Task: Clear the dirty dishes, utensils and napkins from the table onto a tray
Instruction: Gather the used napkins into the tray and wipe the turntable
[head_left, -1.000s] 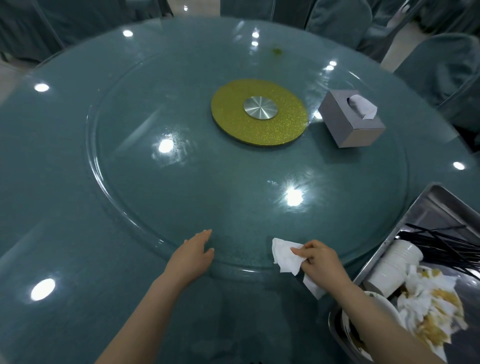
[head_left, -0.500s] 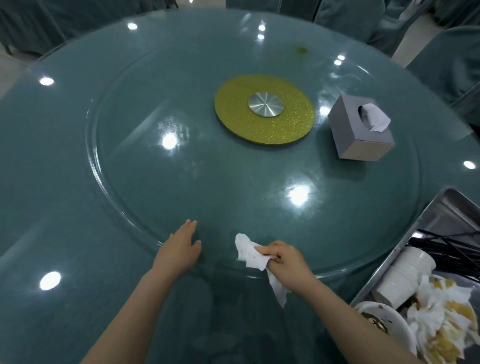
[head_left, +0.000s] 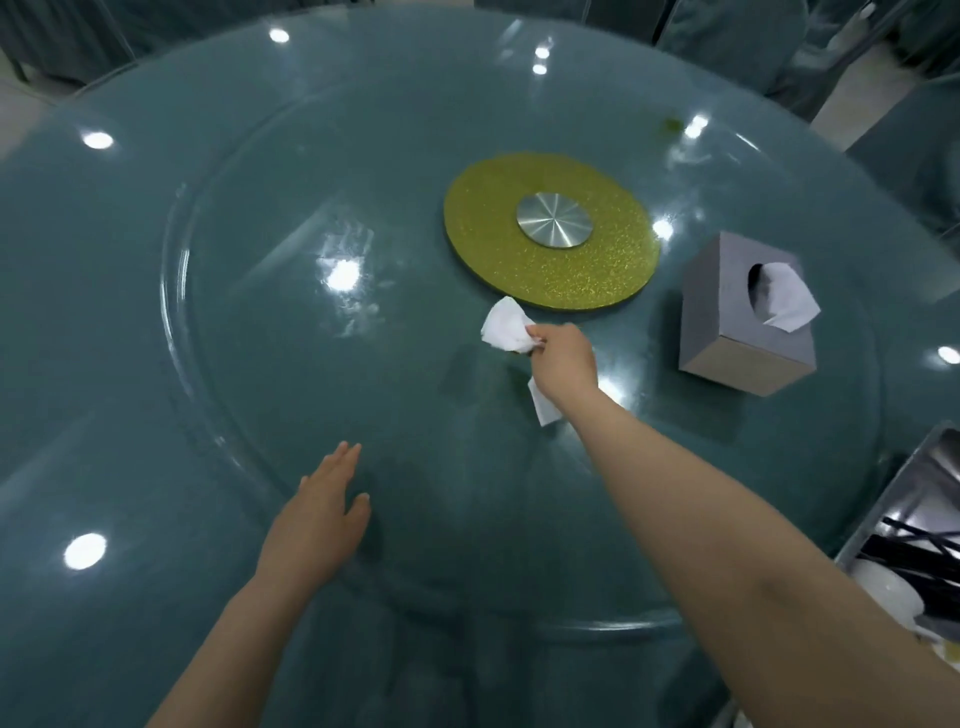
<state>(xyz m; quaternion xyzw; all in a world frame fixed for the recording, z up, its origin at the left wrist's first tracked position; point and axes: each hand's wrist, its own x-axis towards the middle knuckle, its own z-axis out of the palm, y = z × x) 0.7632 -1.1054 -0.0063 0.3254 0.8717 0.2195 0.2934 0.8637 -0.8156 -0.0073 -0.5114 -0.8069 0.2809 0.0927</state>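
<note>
1. R hand (head_left: 563, 358) pinches white napkin (head_left: 506, 325) on glass turntable (head_left: 260, 364), just beside gold disc (head_left: 550, 234)
2. L hand (head_left: 317, 514) flat on glass, fingers straight & together
3. Tray (head_left: 904, 493) at right edge

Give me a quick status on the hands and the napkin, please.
Right hand grips white napkin out near the gold disc. Left hand open, flat on glass turntable. Tissue box beside, not blocking.
</note>
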